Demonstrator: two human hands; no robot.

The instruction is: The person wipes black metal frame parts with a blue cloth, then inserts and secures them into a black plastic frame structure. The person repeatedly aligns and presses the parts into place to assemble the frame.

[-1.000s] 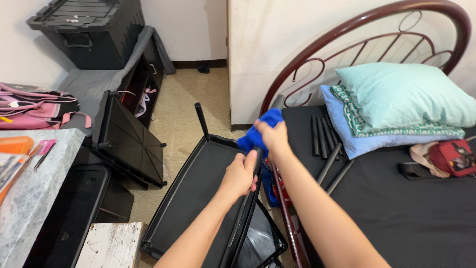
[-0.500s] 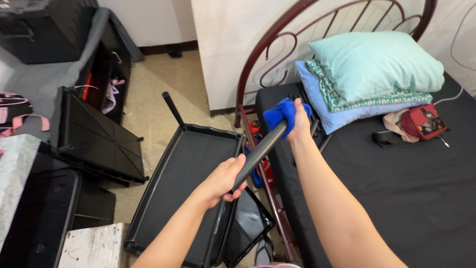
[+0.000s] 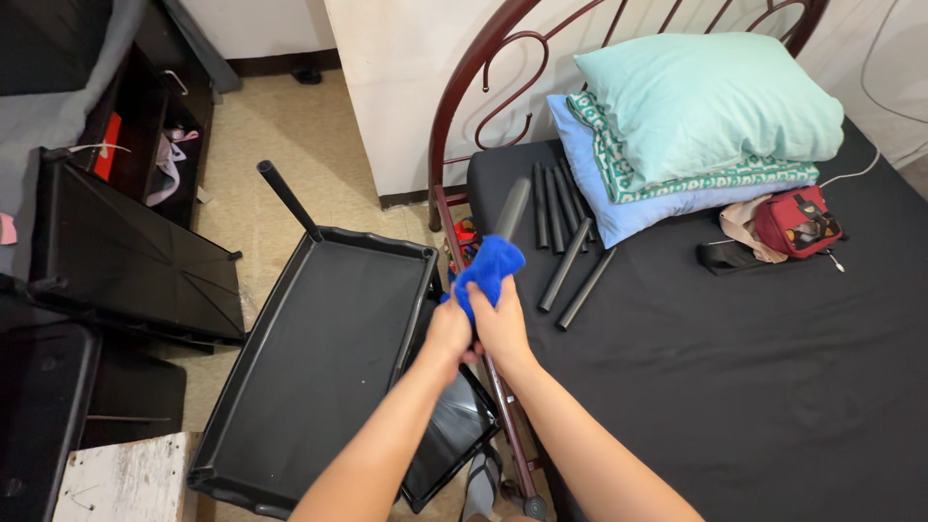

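The tube (image 3: pixel 510 208) stood up over the bed edge, a blue cloth (image 3: pixel 486 273) wrapped round its lower part. The right hand (image 3: pixel 503 324) was clamped on the cloth and tube. The left hand (image 3: pixel 449 333) was pressed against the right, closed on the tube's lower end. Several like tubes (image 3: pixel 561 227) lay loose on the black sheet (image 3: pixel 754 377) beside the pillows (image 3: pixel 696 116); whether any had been wiped could not be told. One tray (image 3: pixel 309 358) on the floor already carried a fitted tube (image 3: pixel 288 198); other trays (image 3: pixel 126 256) lay bare, so most work appeared to remain.
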